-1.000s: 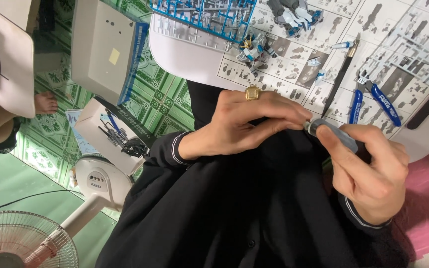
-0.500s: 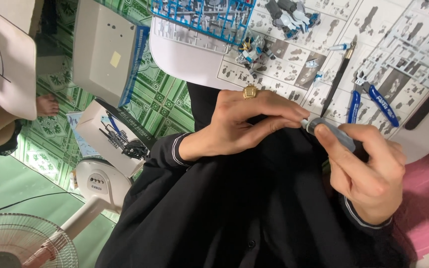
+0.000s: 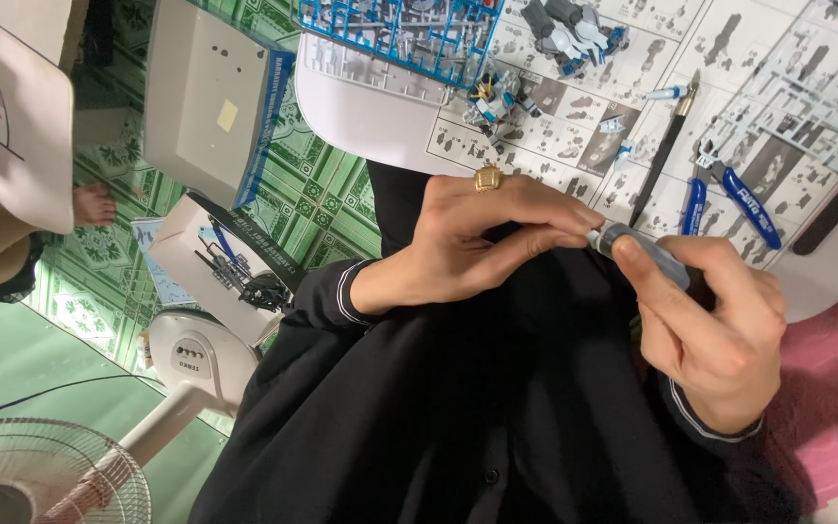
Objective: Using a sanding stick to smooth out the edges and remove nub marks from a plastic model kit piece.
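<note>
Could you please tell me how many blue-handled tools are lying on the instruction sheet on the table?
1: the blue-handled nippers lie on the sheet near the right side, just above the right hand. Beside them lies a black knife, not blue-handled. Others may be hidden out of frame.

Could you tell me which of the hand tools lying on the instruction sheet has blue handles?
The nippers, right of the slim black-handled hobby knife; the knife has no blue grips.
</note>
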